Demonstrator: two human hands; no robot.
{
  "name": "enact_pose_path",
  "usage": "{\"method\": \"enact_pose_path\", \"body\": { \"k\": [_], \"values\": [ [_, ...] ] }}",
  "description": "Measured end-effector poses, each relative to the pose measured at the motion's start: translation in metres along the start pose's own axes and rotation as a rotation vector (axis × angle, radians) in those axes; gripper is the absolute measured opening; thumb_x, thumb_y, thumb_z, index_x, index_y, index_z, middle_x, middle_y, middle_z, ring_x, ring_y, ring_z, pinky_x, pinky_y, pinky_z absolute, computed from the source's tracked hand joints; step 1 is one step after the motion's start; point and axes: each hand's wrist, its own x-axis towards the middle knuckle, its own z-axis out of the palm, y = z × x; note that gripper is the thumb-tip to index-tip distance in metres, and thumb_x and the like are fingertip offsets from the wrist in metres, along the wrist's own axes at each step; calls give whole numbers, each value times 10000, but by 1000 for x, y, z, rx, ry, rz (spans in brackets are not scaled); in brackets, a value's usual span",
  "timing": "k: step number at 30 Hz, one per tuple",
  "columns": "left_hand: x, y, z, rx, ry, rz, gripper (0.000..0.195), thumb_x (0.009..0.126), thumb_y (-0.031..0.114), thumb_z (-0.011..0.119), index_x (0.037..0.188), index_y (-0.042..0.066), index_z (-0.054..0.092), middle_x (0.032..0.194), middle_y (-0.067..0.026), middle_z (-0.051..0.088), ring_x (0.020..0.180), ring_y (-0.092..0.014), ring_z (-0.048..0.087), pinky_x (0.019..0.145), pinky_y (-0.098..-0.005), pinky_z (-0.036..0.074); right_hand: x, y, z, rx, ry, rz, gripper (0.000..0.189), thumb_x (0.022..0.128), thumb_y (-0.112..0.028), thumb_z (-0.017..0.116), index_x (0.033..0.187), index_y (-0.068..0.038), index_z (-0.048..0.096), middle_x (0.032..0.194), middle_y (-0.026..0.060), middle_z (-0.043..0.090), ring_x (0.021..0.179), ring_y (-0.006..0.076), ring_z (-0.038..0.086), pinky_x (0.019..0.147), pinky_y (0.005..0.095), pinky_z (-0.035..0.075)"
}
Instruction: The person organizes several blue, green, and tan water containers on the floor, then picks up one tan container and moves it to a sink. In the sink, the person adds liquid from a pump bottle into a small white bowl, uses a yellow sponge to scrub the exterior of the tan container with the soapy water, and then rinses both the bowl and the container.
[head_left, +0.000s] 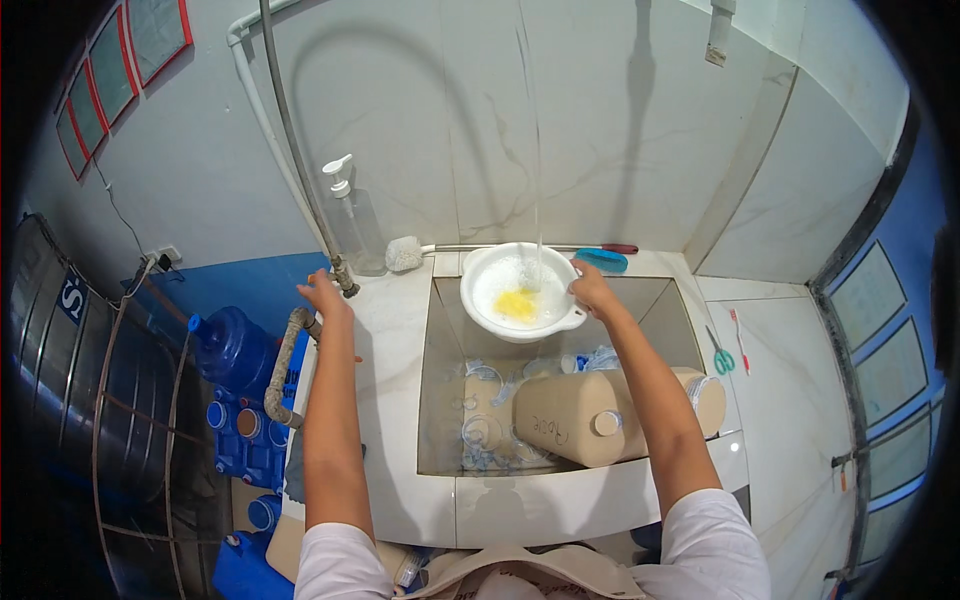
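Observation:
My right hand (591, 289) grips the right rim of a white plastic basin (480, 315) held over the tiled sink. A thin stream of water (537, 187) falls into the basin, where white suds surround a yellow patch (516, 304). At the left, my left hand (328, 292) is at an orange-handled valve (312, 278) on the pipe; whether its fingers grip the handle is hard to tell. Below the basin, a beige plastic jug (562, 416) with a cap lies on its side across the sink, above water holding blue-and-white caps or wrappers.
Behind the sink are a clear pump bottle (358, 232), a round white brush (405, 255) and a blue scrub brush (602, 260). Scissors (723, 360) and a toothbrush (741, 341) lie right. Blue water jugs (236, 349) and a pipe (280, 375) stand left.

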Motion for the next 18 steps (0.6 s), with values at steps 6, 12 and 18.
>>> {"method": "enact_pose_path", "body": {
  "k": [6,12,18],
  "values": [
    [-161,-9,14,348,-1093,-741,778,741,445,596,1338,110,225,1281,-254,281,1169,-449,332,797,-563,446,-16,-37,-4,23,-148,158,596,651,57,531,1234,-32,443,933,131,593,792,221,570,688,320,450],
    [-229,-21,25,27,-1138,-834,572,697,21,450,1238,1,265,1081,-240,472,834,-384,591,614,-466,556,-14,-30,-23,-626,19,-93,520,685,-49,584,1192,-51,469,912,164,576,825,280,585,718,369,467],
    [-239,-24,21,17,-1065,-815,562,690,15,437,1232,36,290,1086,-214,472,817,-372,594,548,-432,551,-29,-63,43,-998,-586,-454,520,674,-244,671,1160,-110,541,1189,170,493,1082,302,497,880,407,415]
  ]
}}
